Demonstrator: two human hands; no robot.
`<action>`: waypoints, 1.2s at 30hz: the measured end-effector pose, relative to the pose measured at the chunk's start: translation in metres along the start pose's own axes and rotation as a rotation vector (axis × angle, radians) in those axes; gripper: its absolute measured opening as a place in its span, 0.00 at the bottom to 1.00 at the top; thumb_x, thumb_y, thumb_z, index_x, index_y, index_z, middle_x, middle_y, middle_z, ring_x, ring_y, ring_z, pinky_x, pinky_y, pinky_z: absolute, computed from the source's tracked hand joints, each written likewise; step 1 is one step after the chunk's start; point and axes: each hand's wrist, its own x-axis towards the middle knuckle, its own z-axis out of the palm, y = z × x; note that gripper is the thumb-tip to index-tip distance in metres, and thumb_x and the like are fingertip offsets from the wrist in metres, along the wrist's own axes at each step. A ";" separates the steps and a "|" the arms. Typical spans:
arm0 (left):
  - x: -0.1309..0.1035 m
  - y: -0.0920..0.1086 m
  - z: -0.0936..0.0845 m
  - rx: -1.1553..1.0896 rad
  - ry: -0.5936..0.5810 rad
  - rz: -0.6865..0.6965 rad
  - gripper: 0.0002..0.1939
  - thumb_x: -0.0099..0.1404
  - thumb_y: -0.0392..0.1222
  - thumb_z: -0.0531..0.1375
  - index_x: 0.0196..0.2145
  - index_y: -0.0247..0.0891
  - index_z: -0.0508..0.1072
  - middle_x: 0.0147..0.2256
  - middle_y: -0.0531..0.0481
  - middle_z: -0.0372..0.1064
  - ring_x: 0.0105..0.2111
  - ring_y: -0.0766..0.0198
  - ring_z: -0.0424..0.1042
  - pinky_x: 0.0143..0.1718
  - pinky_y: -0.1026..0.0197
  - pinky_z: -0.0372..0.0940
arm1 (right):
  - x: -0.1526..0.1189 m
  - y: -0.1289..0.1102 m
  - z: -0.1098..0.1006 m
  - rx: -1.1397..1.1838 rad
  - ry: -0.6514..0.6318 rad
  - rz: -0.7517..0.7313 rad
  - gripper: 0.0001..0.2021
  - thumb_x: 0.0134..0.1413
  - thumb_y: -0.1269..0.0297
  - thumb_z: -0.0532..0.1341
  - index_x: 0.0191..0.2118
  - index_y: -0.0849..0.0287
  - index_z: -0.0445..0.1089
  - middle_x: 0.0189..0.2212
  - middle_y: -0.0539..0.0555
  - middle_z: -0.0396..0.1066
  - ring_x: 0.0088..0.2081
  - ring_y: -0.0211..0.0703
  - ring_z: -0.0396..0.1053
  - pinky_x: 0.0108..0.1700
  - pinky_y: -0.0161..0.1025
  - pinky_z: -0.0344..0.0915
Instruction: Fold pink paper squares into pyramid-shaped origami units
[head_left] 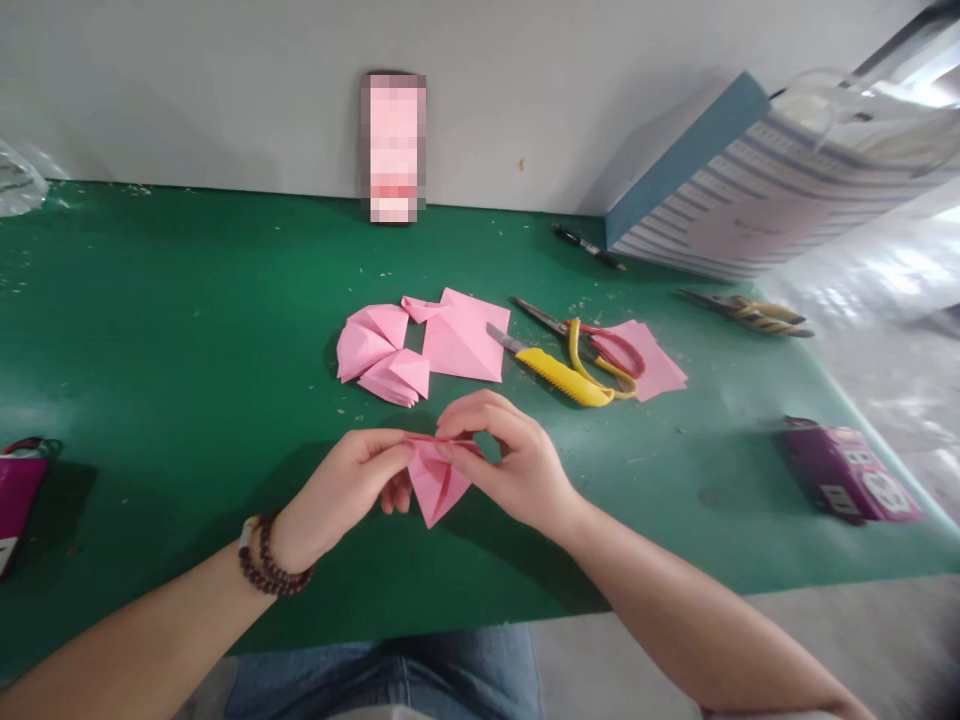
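Between my two hands is a folded piece of pink paper (433, 488), its point hanging toward me. My left hand (358, 472), with a dark bead bracelet (271, 562) at the wrist, pinches the paper's upper left corner. With thumb and fingertips, my right hand (511, 455) grips the upper right edge. Just beyond the hands lie several folded pink paper pieces (373, 335) and a flatter creased pink sheet (465, 338). A yellow-handled utility knife (562, 375) rests with its blade over that sheet's edge. Scissors (600, 350) with red and yellow handles lie beside it.
More pink paper squares (654, 362) lie under the scissors' handles. Farther right are a pen (589, 247), pliers (750, 310) and a purple box-like pack (851, 472). A striped paper bag (720, 190) stands at the back right of the green table (187, 300). A phone (394, 150) leans on the wall.
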 end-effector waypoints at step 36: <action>-0.004 -0.009 0.003 0.507 0.311 0.524 0.06 0.69 0.37 0.55 0.41 0.39 0.72 0.38 0.52 0.73 0.37 0.69 0.74 0.37 0.70 0.70 | -0.002 -0.003 -0.003 -0.322 -0.082 0.009 0.03 0.57 0.68 0.63 0.34 0.57 0.75 0.30 0.50 0.77 0.31 0.37 0.73 0.35 0.34 0.69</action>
